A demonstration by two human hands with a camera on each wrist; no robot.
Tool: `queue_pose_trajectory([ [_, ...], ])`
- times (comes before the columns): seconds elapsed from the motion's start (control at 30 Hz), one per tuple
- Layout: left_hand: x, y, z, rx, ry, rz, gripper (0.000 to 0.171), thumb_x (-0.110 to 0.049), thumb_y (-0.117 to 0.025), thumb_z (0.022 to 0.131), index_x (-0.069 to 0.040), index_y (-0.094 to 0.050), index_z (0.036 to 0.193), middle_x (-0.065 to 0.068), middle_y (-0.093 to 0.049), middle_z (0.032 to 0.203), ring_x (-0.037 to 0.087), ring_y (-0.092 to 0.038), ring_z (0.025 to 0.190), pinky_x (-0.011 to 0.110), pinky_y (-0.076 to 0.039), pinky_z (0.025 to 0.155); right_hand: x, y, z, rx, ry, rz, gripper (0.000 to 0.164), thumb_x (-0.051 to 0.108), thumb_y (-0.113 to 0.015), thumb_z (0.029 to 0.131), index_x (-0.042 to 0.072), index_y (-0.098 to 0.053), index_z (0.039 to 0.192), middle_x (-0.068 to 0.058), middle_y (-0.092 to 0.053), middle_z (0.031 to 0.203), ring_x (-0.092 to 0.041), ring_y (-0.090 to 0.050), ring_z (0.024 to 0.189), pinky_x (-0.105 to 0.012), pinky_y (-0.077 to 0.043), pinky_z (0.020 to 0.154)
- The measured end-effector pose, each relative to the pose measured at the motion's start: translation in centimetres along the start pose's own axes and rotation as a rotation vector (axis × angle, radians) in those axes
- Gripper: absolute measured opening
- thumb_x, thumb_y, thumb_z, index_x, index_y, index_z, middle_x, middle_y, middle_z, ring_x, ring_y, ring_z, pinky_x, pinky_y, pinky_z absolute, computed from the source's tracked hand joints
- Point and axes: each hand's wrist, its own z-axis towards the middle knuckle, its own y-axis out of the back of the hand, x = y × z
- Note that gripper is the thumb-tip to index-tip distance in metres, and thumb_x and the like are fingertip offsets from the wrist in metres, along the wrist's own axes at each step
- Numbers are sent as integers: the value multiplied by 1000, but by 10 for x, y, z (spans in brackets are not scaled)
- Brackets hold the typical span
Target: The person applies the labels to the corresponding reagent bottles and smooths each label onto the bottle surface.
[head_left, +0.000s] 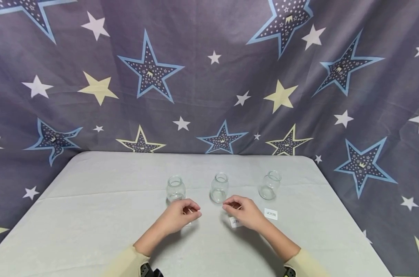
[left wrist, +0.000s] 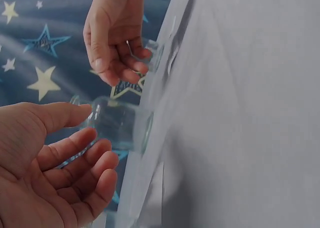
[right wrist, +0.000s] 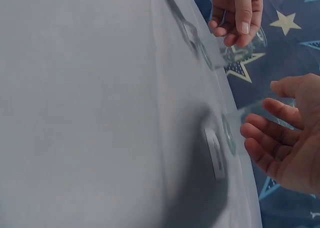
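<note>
My left hand (head_left: pixel 180 216) hovers above the table just in front of the left glass jar (head_left: pixel 175 188). In the left wrist view its fingers (left wrist: pixel 85 168) are loosely bent, with a gap to the thumb and nothing held. Across from it my right hand (head_left: pixel 245 212) hovers in front of the middle glass jar (head_left: pixel 219 188) and a little to its right. Its relaxed fingers (right wrist: pixel 270 130) are also apart from the thumb and hold nothing. Under the right hand lies a white printed label (head_left: pixel 235 222), partly covered. Another white label (head_left: pixel 188 224) is mostly hidden by the left hand.
A third lidless glass jar (head_left: pixel 270 185) stands at the right, with a white printed label (head_left: pixel 271 214) flat in front of it. The pale cloth on the table (head_left: pixel 102 215) has creases. Behind it hangs a dark star-patterned curtain (head_left: pixel 195 88).
</note>
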Motion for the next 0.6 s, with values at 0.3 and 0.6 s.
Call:
queue_pose_trajectory([
  [0.3, -12, -27, 12, 40, -33, 13, 22, -20, -69, 81, -2, -66, 95, 0, -67, 81, 5, -55, 69, 18, -45, 62, -21, 21, -9, 66, 42, -93, 22, 24, -64, 87, 6, -67, 99, 0, -67, 87, -8, -58, 76, -20, -48, 69],
  [0.6, -18, -49, 23, 72, -61, 14, 23, -19, -71, 79, -1, -65, 93, 0, -65, 80, 4, -52, 68, 18, -43, 61, -35, 34, -18, 98, 83, -131, 25, 24, -68, 84, 6, -66, 102, -4, -68, 95, -9, -60, 81, -21, -49, 71],
])
